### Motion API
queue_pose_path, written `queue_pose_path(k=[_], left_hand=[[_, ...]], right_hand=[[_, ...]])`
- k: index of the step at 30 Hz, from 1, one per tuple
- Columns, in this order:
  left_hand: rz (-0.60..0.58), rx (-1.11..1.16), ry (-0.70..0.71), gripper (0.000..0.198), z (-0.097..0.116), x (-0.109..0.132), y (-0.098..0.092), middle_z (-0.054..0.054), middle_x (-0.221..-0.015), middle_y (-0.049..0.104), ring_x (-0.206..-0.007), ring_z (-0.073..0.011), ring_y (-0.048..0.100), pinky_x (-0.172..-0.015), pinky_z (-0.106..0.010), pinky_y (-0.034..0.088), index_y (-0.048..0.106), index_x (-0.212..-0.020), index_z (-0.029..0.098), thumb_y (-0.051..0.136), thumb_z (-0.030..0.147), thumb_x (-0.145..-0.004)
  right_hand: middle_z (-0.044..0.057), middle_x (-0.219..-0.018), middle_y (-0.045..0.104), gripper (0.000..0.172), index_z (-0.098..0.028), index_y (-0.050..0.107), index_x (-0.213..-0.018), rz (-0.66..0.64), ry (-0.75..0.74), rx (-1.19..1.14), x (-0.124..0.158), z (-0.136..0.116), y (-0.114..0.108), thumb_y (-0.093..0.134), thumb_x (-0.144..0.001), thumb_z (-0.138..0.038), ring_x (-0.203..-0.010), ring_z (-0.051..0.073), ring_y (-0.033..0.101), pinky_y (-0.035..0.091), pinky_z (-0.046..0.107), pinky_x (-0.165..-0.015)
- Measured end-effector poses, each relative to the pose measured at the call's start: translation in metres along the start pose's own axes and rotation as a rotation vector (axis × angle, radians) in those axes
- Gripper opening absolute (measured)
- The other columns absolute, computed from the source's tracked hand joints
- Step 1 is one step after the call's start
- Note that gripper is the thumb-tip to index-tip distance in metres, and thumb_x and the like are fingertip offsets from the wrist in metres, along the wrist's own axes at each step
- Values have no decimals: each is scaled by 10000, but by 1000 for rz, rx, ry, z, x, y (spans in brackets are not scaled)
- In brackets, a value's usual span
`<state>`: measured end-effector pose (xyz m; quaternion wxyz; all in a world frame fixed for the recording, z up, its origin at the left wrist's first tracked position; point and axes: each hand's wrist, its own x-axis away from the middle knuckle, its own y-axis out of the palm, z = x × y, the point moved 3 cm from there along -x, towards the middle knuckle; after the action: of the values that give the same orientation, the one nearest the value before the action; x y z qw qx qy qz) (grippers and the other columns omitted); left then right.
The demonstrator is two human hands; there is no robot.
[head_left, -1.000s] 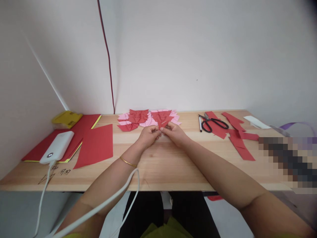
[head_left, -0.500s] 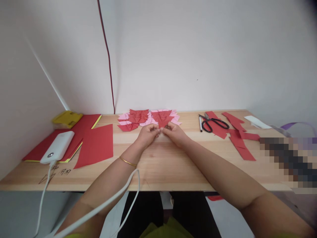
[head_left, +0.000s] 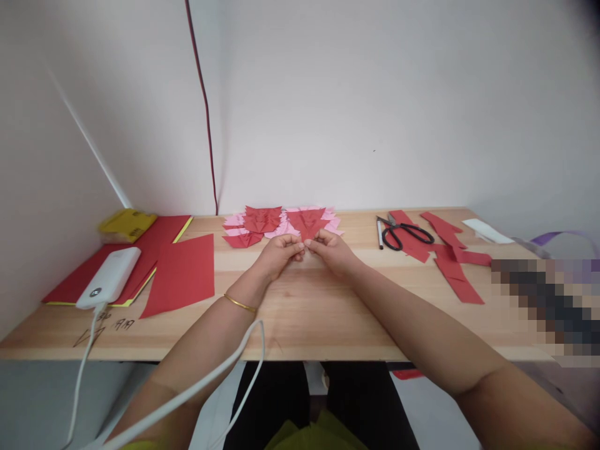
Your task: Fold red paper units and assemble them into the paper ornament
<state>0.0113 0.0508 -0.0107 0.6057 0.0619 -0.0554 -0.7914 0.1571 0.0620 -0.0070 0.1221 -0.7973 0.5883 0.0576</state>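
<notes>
Both my hands meet at the middle of the wooden table (head_left: 300,312). My left hand (head_left: 279,252) and my right hand (head_left: 330,247) are closed, pinching a small folded red paper piece (head_left: 308,229) between their fingertips. A thin gold bangle sits on my left wrist. Just behind the hands lies a pile of folded red and pink paper pieces (head_left: 262,224) against the wall.
Red paper sheets (head_left: 180,272) and a white power bank (head_left: 109,277) with a cable lie at the left, beside a yellow object (head_left: 126,224). Black scissors (head_left: 405,234), a pen (head_left: 379,234) and red paper strips (head_left: 452,265) lie at the right. A blurred patch covers the right edge.
Hands and red piece stay almost in place; the fingers shifted slightly on the paper, which now stands a little more upright.
</notes>
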Motion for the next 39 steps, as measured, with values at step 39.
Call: queue_pose_path(k=[39], left_hand=[[88,186,13,273,0,-3,-2,33,-590,522,-556,-83,516,-617,-263,455,494,-680,146,740,257,-646]], right_hand=[[-18,-643,518,192,-176,555,-704,-126,-148,270,3,-11,6,531,-807,-336,-579,102,413,332,229,-557]])
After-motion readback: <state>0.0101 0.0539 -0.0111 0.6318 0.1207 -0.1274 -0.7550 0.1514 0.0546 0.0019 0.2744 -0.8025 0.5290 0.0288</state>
